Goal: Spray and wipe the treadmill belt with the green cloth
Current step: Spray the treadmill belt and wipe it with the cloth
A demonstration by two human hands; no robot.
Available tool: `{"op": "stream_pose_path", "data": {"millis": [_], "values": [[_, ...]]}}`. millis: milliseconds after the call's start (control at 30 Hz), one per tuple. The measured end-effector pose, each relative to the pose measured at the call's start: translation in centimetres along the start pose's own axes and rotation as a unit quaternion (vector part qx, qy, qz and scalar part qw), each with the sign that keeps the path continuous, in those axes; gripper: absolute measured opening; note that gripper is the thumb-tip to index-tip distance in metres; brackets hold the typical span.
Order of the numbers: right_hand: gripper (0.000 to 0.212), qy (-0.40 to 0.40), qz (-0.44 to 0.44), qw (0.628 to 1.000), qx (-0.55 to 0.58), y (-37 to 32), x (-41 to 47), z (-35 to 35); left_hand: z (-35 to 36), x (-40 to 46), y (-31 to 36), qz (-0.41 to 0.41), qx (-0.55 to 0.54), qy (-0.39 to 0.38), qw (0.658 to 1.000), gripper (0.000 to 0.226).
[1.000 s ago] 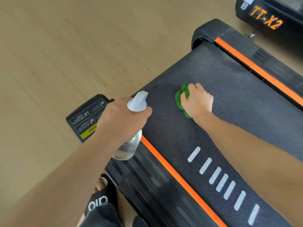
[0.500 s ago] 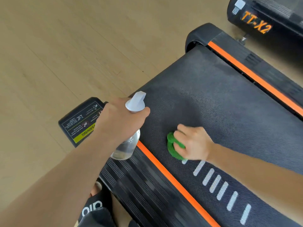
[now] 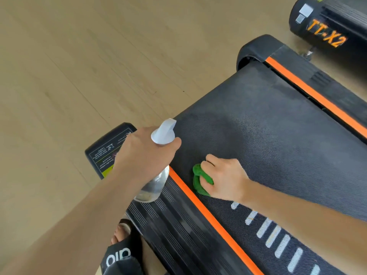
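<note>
The black treadmill belt runs diagonally from upper middle to lower right. My right hand presses a bunched green cloth onto the belt close to its left edge, fingers curled over the cloth. My left hand grips a clear spray bottle by the neck just left of the belt, its white nozzle pointing toward the belt. White dash marks lie on the belt under my right forearm.
An orange stripe borders the ribbed black side rail on the left; another orange stripe runs along the far side. A warning label plate sits at the rail's end. A second machine marked TT-X2 stands top right. My sandalled foot rests on the wooden floor.
My right hand slid the green cloth down the belt toward me and to the left edge, then stayed near there. The left hand with the bottle has barely moved.
</note>
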State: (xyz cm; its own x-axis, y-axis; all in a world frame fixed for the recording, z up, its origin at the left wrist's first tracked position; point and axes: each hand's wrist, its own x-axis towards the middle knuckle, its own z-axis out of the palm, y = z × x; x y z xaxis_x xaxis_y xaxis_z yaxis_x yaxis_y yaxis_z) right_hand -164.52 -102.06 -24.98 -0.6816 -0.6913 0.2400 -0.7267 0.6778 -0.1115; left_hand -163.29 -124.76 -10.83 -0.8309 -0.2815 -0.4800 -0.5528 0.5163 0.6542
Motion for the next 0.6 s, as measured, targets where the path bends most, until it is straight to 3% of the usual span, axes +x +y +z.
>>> {"op": "stream_pose_path", "data": {"millis": [67, 167, 300, 400, 600], "values": [[0.02, 0.012, -0.006, 1.0, -0.02, 2.0, 2.8, 1.0, 0.1, 0.3, -0.3, 0.004, 0.009, -0.001, 1.0, 0.041], [0.024, 0.024, 0.111, 0.993, -0.041, 4.3, 9.1, 3.0, 0.1, 0.7, -0.8, -0.005, 0.008, 0.016, 1.0, 0.045], [0.028, -0.05, 0.228, 0.971, -0.054, 5.8, 18.3, 4.2, -0.4, 1.6, -1.4, -0.014, 0.003, 0.034, 0.999, 0.043], [0.029, -0.068, 0.239, 0.967, -0.058, 5.5, 20.4, 4.6, -0.5, 1.9, -1.6, -0.018, -0.004, 0.04, 0.999, 0.046], [0.026, -0.013, 0.217, 0.976, -0.009, 4.7, 15.7, 4.2, 0.3, 2.5, -0.4, -0.018, 0.009, 0.023, 1.0, 0.046]]}}
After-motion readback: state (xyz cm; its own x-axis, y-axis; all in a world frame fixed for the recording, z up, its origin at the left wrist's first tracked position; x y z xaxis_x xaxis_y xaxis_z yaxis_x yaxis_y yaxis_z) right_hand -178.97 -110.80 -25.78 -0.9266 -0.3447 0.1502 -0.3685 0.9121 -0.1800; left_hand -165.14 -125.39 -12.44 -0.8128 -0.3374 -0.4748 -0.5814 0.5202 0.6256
